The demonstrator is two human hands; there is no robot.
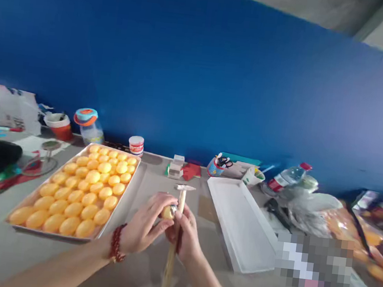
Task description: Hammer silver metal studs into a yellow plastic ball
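My left hand (145,225), with a red bead bracelet at the wrist, is closed around a small yellow ball (169,212) held over the grey table. My right hand (184,235) is closed on the wooden handle of a small hammer (177,225), whose metal head points up just behind the ball. Both hands touch each other around the ball. To the left lies a tray (129,198) filled with several yellow balls (84,191) in rows. An empty white tray (241,223) sits to the right.
Along the blue wall stand a jar with an orange-and-teal lid (88,125), a red cup (60,126), a small white tub (136,145), a pen cup with scissors (217,165), a paper cup (253,176) and a water bottle (286,176). Bags and clutter fill the right side.
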